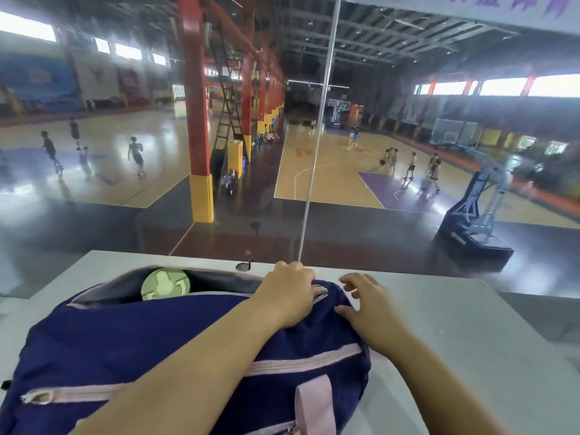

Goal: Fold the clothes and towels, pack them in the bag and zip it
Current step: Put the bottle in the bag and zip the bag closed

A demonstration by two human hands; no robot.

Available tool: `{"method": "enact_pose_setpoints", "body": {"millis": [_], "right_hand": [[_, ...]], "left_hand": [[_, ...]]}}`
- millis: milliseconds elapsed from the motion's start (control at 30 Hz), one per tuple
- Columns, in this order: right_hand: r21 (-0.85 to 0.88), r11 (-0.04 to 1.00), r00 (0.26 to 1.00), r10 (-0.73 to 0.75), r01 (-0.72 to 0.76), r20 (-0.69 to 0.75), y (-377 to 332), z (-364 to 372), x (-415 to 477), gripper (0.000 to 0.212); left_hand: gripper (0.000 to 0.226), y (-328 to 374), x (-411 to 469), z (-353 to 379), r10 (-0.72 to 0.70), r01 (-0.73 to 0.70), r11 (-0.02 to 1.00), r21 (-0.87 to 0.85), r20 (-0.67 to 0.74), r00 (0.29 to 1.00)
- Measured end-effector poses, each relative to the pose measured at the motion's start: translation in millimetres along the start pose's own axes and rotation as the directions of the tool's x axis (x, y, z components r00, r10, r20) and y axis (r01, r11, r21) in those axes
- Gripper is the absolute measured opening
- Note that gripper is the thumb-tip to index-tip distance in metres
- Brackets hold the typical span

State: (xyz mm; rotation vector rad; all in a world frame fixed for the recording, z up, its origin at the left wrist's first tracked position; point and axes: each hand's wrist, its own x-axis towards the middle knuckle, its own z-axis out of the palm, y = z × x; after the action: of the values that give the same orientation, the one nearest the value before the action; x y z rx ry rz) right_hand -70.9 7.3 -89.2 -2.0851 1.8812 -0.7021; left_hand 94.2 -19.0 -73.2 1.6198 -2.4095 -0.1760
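A dark blue bag (131, 340) with pale pink zips and straps lies on the white table (470, 340), filling the lower left. Its top opening gapes at the far side, showing a pale green round lid (165, 285) inside. My left hand (287, 293) is closed on the bag's top edge at the right end of the top zip (321, 291). My right hand (364, 309) rests on the bag's right end just beside it, fingers spread and slightly curled, holding nothing. No clothes or towels are visible.
The table ends at a glass wall (314, 152) right behind the bag, with a basketball hall and several people far below. A small round metal fitting (244, 266) sits on the table's far edge. Bare tabletop lies to the right.
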Motion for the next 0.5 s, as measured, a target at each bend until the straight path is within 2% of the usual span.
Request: {"method": "enact_pose_setpoints", "body": {"millis": [67,133,233,333,400,500], "right_hand": [[0.024,1.0,0.998,0.015,-0.016,0.059,0,0,8,0.05],[0.064,0.997,0.993,0.028,-0.035,0.111,1,0,15,0.057],[0.095,0.994,0.99,0.036,-0.049,0.139,4,0,22,0.064],[0.131,0.99,0.993,0.035,-0.049,0.111,4,1,25,0.062],[0.156,0.987,0.996,0.033,-0.045,0.081,4,3,27,0.061],[0.164,0.985,0.998,0.041,-0.048,0.046,3,6,27,0.059]], "left_hand": [[0.034,5,12,4,-0.029,0.024,0.996,0.086,0.068,0.997],[0.033,6,20,7,-0.05,0.044,0.997,0.059,0.111,0.993],[0.022,6,25,8,-0.07,0.09,0.983,-0.157,0.13,0.989],[0.008,4,25,8,-0.135,0.18,0.866,-0.467,0.128,0.983],[0.007,1,24,8,-0.124,0.172,0.842,-0.511,0.128,0.984],[0.001,-4,23,8,-0.064,0.118,0.876,-0.468,0.129,0.99]]}}
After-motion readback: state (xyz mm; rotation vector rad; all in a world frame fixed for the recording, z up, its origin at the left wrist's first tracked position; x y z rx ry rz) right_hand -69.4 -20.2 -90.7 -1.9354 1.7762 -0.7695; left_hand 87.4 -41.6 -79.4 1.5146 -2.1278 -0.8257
